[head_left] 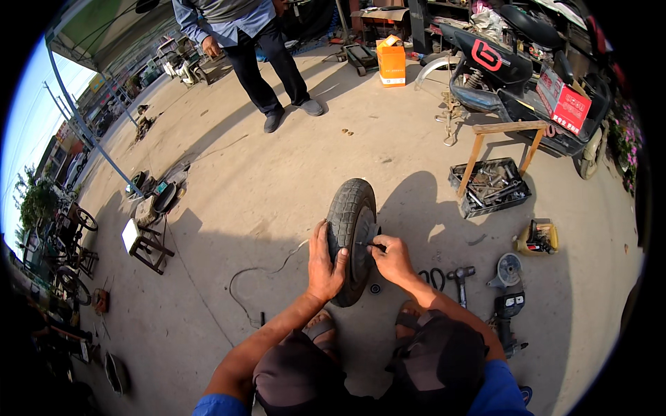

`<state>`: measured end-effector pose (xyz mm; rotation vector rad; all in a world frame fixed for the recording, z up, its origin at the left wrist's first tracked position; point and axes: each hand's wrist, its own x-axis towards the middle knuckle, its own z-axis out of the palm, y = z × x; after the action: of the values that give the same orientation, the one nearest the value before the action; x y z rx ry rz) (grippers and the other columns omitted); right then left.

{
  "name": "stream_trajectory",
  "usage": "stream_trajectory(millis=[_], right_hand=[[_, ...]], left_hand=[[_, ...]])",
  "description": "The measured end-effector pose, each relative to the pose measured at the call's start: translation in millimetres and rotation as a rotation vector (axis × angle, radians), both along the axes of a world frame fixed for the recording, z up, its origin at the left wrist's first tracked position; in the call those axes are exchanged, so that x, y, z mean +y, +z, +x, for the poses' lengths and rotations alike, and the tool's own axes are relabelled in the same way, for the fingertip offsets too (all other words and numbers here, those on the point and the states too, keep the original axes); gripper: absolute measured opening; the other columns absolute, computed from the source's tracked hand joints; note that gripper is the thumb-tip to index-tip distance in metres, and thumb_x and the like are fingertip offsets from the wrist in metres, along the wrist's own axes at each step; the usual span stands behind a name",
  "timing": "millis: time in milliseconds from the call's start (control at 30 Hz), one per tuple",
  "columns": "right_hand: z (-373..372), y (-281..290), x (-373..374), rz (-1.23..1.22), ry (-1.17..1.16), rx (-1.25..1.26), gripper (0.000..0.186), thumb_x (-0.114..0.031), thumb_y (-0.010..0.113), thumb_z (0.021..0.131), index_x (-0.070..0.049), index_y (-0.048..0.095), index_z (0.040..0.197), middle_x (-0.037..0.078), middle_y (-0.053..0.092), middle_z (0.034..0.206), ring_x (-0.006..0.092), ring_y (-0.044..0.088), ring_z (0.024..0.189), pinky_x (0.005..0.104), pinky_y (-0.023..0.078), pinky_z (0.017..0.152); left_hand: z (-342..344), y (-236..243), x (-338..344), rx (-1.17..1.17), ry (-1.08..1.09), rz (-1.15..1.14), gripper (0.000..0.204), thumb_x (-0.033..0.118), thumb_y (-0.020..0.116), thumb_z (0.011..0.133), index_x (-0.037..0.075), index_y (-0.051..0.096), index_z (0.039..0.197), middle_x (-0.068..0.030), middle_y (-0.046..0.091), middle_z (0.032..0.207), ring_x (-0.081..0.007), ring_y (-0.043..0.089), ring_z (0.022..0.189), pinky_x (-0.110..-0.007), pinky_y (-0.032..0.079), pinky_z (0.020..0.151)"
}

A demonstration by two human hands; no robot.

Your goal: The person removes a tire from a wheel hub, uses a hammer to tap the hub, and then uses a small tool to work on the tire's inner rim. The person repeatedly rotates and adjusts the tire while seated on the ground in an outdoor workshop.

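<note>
A small wheel with a worn, treaded tyre (352,201) stands upright on the ground before my feet. My left hand (326,267) grips its left side, the fingers along the tread and the thumb toward the sidewall. Close to the hub on the right side, my right hand (394,261) is closed in a pinch. A small dark piece shows at its fingertips, too small to name. A thin cable (239,274) lies curved on the ground to the left of the wheel. Just right of the tyre's base is a small round dark part (375,288).
At my right lie a hammer-like tool (461,277), a round metal part (508,267) and a power tool (510,312). Beyond are a yellow container (544,238), a black tool crate (496,206) and a scooter (499,90). A person (253,55) stands ahead; a stool (147,246) is left.
</note>
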<state>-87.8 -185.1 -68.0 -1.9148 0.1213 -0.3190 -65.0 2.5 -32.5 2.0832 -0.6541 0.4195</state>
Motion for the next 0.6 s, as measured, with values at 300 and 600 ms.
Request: stream_trajectory(millis=[300,600], right_hand=[[-2.1,10.6,4.3,-0.069,-0.01,-0.071,0.014,-0.008,0.073,0.085,0.003,0.071,0.093,0.025,0.07,0.087,0.0434,0.068,0.083,0.0441,0.053,0.071],[2.0,4.2,2.5,-0.219,0.003,-0.288,0.012,-0.01,0.071,0.087,0.0,0.069,0.092,0.022,0.067,0.08,0.045,0.065,0.078,0.0506,0.051,0.07]], left_hand=[[0.5,-1.3,-1.0,0.007,-0.038,-0.012,0.068,0.024,0.061,0.099,-0.005,0.031,0.152,-0.0294,0.036,0.153,-0.0468,0.039,0.139,-0.049,0.032,0.117],[-1.5,-2.1,0.2,0.023,-0.018,-0.018,0.065,0.016,0.061,0.097,-0.006,0.032,0.152,-0.0278,0.038,0.153,-0.042,0.04,0.141,-0.045,0.031,0.118]])
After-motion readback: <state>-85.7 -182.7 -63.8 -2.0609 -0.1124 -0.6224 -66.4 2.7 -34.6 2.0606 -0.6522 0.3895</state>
